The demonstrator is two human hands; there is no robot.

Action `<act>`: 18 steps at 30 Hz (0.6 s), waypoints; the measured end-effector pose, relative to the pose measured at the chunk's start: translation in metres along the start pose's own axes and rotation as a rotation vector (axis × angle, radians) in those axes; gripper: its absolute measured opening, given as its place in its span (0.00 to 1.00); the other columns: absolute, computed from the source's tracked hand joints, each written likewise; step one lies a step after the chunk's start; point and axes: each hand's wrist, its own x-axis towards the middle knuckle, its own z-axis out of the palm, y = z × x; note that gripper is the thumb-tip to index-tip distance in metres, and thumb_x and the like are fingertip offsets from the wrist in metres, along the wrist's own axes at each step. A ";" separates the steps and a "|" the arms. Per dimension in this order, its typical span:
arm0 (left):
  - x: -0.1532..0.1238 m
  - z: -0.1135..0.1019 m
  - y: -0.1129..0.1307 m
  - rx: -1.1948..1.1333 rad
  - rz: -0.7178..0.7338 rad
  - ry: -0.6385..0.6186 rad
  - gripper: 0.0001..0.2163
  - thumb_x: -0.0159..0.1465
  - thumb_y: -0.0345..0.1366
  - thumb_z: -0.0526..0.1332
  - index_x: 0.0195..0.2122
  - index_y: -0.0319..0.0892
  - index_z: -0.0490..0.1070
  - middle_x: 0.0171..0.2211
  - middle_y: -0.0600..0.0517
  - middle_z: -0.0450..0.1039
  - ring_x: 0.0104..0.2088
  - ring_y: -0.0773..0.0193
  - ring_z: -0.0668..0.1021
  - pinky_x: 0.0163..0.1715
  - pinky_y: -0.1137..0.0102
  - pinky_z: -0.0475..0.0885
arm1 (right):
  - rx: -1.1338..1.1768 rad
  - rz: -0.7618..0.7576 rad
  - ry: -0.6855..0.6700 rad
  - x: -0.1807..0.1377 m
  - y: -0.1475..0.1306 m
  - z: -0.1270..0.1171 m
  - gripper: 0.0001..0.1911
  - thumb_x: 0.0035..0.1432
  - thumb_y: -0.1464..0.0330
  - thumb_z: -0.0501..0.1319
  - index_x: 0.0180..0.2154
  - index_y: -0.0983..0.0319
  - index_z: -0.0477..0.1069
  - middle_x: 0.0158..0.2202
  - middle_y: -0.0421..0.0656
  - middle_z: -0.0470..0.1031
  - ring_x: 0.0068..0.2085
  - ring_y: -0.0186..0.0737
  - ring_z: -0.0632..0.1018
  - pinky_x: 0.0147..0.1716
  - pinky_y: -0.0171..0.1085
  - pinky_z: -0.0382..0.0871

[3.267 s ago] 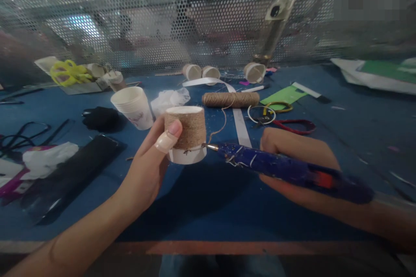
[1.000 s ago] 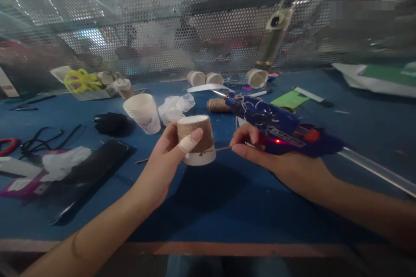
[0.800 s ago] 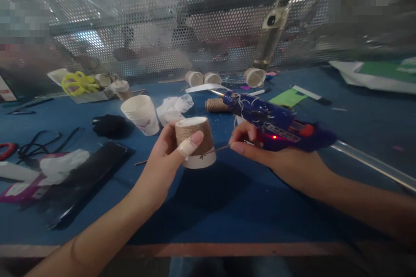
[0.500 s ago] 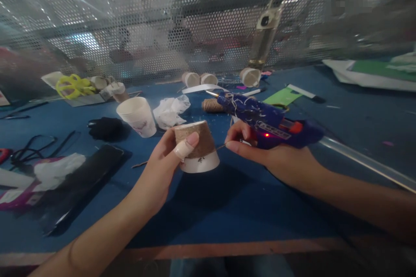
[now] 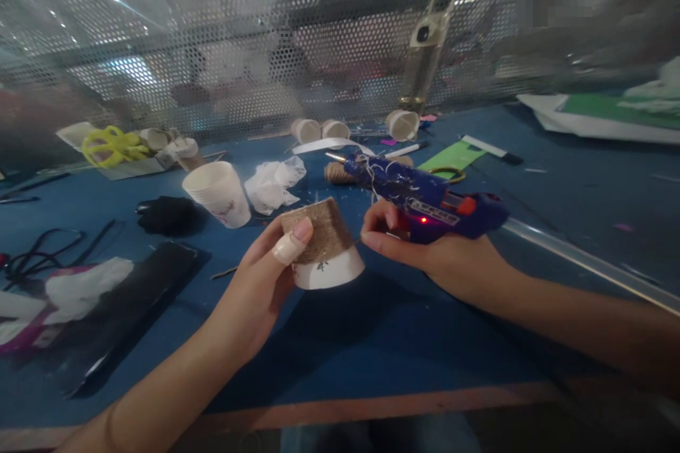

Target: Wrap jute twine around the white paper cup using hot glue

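Observation:
My left hand (image 5: pixel 260 279) grips an upside-down paper cup (image 5: pixel 324 244) above the blue table, thumb pressed on its side. Brown twine is wound round most of the cup; a white band (image 5: pixel 329 272) shows near its rim. My right hand (image 5: pixel 425 248) holds a blue hot glue gun (image 5: pixel 425 195) with a red light lit, nozzle pointing up and to the left. Thumb and forefinger of that hand also pinch the twine end right beside the cup. A twine spool (image 5: pixel 337 171) lies behind the glue gun.
A plain white paper cup (image 5: pixel 217 192) and crumpled plastic (image 5: pixel 273 182) sit behind my left hand. Yellow scissors (image 5: pixel 109 145), black cables (image 5: pixel 37 258), a black flat object (image 5: pixel 127 297), green paper (image 5: pixel 451 156) and several small cups lie around. A perforated metal screen (image 5: pixel 265 49) closes the back.
The glue gun nozzle left the cup and swung up and back. My right fingers took the twine end and closed in on the cup. The cup tilted, its rim turning toward me.

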 end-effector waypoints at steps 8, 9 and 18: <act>-0.002 0.000 0.000 -0.050 0.000 -0.023 0.15 0.68 0.44 0.71 0.53 0.46 0.84 0.49 0.47 0.86 0.55 0.48 0.84 0.54 0.62 0.80 | 0.033 0.040 -0.019 -0.002 -0.001 0.000 0.19 0.54 0.64 0.74 0.27 0.54 0.63 0.35 0.38 0.79 0.40 0.42 0.81 0.46 0.42 0.81; -0.002 0.001 0.000 -0.057 0.003 -0.020 0.14 0.67 0.43 0.71 0.52 0.46 0.84 0.49 0.47 0.86 0.55 0.48 0.84 0.54 0.61 0.80 | 0.031 0.035 -0.017 -0.002 -0.001 0.000 0.18 0.55 0.64 0.73 0.27 0.53 0.63 0.35 0.38 0.79 0.40 0.42 0.81 0.46 0.42 0.81; -0.002 0.000 -0.004 -0.089 -0.004 -0.088 0.16 0.69 0.44 0.70 0.55 0.44 0.83 0.51 0.45 0.85 0.57 0.47 0.83 0.62 0.57 0.76 | -0.032 0.032 0.026 -0.006 0.007 0.000 0.18 0.57 0.59 0.72 0.28 0.54 0.63 0.37 0.38 0.81 0.40 0.43 0.82 0.47 0.44 0.80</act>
